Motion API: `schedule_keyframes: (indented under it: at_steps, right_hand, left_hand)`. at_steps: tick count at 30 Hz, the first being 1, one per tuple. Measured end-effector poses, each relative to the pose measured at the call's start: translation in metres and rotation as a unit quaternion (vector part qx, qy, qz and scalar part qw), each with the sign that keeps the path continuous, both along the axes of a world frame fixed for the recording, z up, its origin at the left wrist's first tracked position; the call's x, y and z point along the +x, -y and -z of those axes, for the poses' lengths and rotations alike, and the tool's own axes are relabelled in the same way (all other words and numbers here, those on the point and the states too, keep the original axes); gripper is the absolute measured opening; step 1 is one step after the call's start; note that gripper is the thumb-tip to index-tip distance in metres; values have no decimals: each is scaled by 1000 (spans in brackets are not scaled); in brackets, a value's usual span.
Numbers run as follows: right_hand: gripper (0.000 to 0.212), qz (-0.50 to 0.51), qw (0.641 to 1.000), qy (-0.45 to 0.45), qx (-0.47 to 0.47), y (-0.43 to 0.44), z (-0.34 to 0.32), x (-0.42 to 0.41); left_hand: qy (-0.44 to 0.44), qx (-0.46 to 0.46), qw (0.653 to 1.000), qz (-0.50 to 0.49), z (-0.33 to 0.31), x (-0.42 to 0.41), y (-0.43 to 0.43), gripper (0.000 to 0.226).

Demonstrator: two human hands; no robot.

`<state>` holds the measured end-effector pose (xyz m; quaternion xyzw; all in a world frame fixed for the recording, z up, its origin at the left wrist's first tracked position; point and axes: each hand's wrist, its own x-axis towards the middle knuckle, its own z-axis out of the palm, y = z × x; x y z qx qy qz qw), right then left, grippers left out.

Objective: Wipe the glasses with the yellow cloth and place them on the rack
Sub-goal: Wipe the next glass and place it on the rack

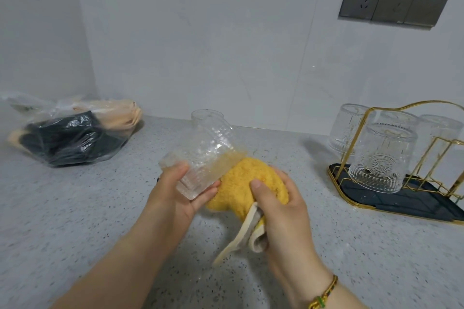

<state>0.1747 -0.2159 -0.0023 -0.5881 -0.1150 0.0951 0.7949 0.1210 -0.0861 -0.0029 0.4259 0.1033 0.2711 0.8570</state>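
Note:
My left hand (pixel 179 189) grips a clear textured glass (pixel 200 160) by its base, tilted with the mouth to the right. My right hand (pixel 278 206) holds the bunched yellow cloth (pixel 247 178), which is pushed into the glass's mouth. A beige edge of the cloth hangs below my right palm. Behind the held glass stands another clear glass (pixel 207 118) on the counter. At the right, the gold wire rack (pixel 391 165) with a dark tray carries several upturned patterned glasses (pixel 381 155).
A clear plastic bag (pixel 67 133) with dark and beige items lies at the back left of the speckled grey counter (pixel 75 208). A row of grey wall sockets (pixel 394 1) sits on the tiled wall at upper right.

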Motion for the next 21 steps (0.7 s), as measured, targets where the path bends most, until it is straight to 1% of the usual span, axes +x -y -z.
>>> schedule_keyframes:
  at_steps: [2, 3, 4, 5, 7, 8, 10, 11, 12, 14, 15, 19, 21]
  right_hand:
    - [26, -4, 1000, 14, 8, 2, -3, 0]
    - [27, 3, 1000, 19, 16, 4, -6, 2]
    - [29, 10, 999, 31, 17, 6, -8, 4]
    - [31, 17, 999, 51, 7, 9, -11, 6]
    - [33, 17, 996, 85, -8, 11, -16, 8]
    - [33, 11, 996, 85, -4, 12, -17, 9]
    - [28, 2, 999, 43, 17, 12, -15, 11]
    - [27, -1, 1000, 12, 28, 12, -14, 12]
    - [27, -5, 999, -16, 33, 11, -12, 14]
    - [26, -27, 997, -61, 30, 7, -8, 13]
    - [25, -49, 995, -78, 28, 4, -7, 10]
    - [21, -167, 981, -100, 21, -3, 0, -6]
    - [19, -194, 977, -85, 5, -3, 1, -9]
  left_hand:
    - [-45, 79, 996, 13, 6, 1, -1, 59]
    - [-82, 138, 987, 23, 8, 1, 0, 70]
    - [-114, 194, 974, 36, 9, 1, 2, 74]
    - [-137, 236, 961, 46, 9, 0, 4, 70]
    - [-158, 281, 945, 62, 10, -2, 9, 61]
    - [-152, 292, 942, 67, 11, -2, 10, 63]
    - [-129, 284, 949, 51, 10, -1, 12, 61]
    - [-112, 271, 956, 32, 9, -1, 11, 56]
    - [-90, 257, 962, 9, 7, -1, 10, 57]
    - [-56, 230, 971, -36, 6, 1, 8, 65]
    - [-50, 224, 972, -54, 5, 1, 8, 63]
    - [-83, 233, 964, -101, 6, 3, 8, 62]
    - [-101, 247, 956, -124, 7, 5, 5, 60]
